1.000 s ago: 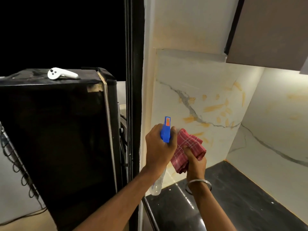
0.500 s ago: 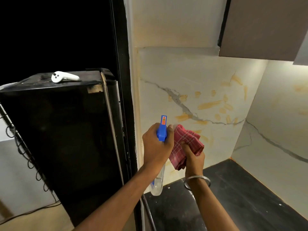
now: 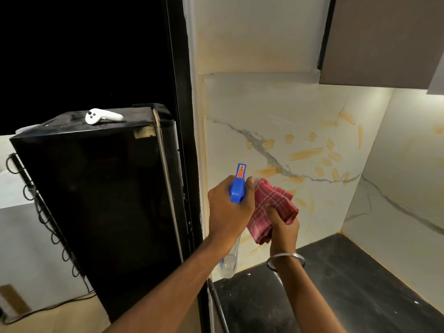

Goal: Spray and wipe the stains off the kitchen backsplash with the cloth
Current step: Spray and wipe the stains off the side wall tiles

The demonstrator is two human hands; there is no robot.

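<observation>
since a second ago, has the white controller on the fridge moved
No. The white controller lies at the same spot on the black fridge top, near its back edge; only the camera view shifted.

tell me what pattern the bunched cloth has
Red-pink cloth with a white check grid, seen in the head view.

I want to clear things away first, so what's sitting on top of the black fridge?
A white handheld controller lies on the top of the black fridge, near its front edge. The far left corner fades into darkness, so anything there can't be seen.

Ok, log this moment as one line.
left hand: holds sprayer | right hand: holds cloth | backsplash: stains unwiped
</observation>
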